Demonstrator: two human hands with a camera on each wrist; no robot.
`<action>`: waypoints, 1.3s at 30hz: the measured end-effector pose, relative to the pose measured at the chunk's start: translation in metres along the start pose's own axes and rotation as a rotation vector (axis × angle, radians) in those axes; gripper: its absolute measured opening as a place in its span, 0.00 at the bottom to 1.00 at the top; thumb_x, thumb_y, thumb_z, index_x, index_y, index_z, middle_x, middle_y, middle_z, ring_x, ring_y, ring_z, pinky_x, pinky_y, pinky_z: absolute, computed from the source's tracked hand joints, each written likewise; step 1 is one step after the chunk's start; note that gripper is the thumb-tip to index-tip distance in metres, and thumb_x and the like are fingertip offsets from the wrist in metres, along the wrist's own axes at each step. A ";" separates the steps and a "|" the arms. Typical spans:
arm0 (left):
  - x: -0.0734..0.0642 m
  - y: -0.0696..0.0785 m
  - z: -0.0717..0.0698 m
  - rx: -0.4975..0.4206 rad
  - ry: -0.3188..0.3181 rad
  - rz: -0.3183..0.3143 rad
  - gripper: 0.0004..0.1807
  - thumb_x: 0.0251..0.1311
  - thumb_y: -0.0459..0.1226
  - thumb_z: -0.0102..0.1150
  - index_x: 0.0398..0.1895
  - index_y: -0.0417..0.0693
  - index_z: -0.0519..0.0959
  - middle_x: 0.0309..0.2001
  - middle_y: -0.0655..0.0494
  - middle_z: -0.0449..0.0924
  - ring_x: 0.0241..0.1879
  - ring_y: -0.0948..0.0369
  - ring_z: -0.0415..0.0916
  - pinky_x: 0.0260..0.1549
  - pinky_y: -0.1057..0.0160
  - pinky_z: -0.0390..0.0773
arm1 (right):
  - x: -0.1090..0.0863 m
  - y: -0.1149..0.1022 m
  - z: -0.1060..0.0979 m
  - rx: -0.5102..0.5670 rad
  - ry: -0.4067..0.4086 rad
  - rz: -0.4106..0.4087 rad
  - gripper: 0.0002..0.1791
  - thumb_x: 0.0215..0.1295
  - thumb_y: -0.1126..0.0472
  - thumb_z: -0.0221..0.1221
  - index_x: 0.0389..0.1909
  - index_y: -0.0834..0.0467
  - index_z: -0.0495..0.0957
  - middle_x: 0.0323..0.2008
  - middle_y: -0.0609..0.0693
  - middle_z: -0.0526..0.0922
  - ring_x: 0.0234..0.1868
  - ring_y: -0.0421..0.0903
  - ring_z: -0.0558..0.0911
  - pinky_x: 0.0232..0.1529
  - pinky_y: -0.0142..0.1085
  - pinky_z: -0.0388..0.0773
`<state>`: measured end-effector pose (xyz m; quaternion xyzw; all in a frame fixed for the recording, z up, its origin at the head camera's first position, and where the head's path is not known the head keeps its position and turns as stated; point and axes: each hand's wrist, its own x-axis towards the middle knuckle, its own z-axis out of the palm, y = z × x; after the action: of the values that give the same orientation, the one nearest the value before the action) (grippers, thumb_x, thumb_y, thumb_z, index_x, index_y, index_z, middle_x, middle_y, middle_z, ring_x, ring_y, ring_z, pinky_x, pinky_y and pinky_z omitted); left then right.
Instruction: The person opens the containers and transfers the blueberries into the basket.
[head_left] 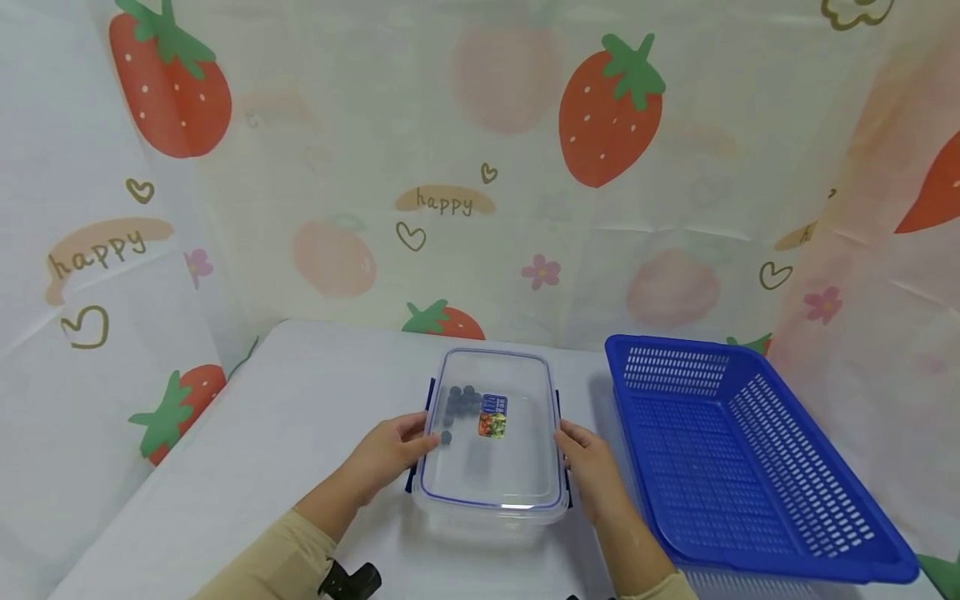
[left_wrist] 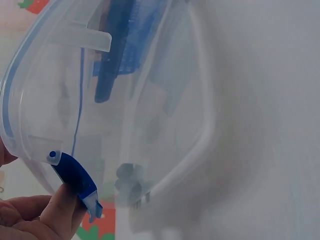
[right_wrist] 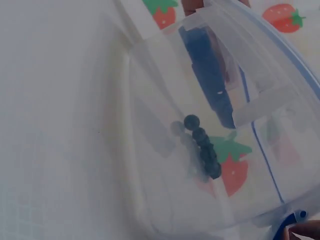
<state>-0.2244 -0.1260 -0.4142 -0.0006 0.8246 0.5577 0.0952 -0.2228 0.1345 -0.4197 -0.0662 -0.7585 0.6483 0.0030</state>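
A clear plastic food container (head_left: pixel 483 518) stands on the table under a clear lid (head_left: pixel 517 471) with a blue seal and a colourful label (head_left: pixel 492 415). Several dark round balls like blueberries (head_left: pixel 462 402) lie inside, towards its left. My left hand (head_left: pixel 382 460) grips the left side, thumb at the lid's edge; in the left wrist view its fingers touch a blue latch (left_wrist: pixel 75 175) that sticks outward. On the opposite side my right hand (head_left: pixel 594 477) holds the container's edge. Another blue latch (right_wrist: pixel 285 227) meets a fingertip in the right wrist view; most of that hand is hidden there.
A large blue plastic basket (head_left: pixel 675 500) with slotted walls stands on the right, close to my right forearm. White cloth covers the table (head_left: pixel 300 400). A strawberry-patterned curtain (head_left: pixel 450 125) hangs behind and at both sides.
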 end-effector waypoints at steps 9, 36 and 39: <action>0.003 0.000 0.010 -0.085 -0.010 0.030 0.30 0.59 0.41 0.58 0.62 0.37 0.66 0.54 0.45 0.74 0.50 0.55 0.75 0.47 0.56 0.75 | 0.002 0.000 -0.004 0.013 0.014 -0.025 0.23 0.67 0.64 0.47 0.59 0.73 0.63 0.59 0.69 0.66 0.60 0.62 0.65 0.60 0.53 0.60; 0.001 0.009 0.018 -0.148 -0.063 0.041 0.25 0.60 0.42 0.56 0.56 0.36 0.65 0.53 0.45 0.74 0.51 0.55 0.74 0.49 0.56 0.74 | 0.000 -0.003 -0.009 0.106 -0.038 0.097 0.29 0.66 0.60 0.47 0.64 0.69 0.55 0.64 0.66 0.59 0.64 0.61 0.58 0.63 0.54 0.52; 0.001 0.008 0.018 -0.147 -0.081 0.044 0.24 0.61 0.41 0.56 0.56 0.36 0.65 0.54 0.44 0.74 0.52 0.54 0.73 0.51 0.55 0.72 | -0.001 -0.003 -0.008 0.126 -0.039 0.104 0.29 0.66 0.61 0.47 0.65 0.68 0.55 0.64 0.65 0.60 0.63 0.60 0.60 0.63 0.54 0.55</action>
<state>-0.2238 -0.1056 -0.4133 0.0332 0.7765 0.6185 0.1159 -0.2212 0.1417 -0.4152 -0.0925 -0.7116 0.6952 -0.0415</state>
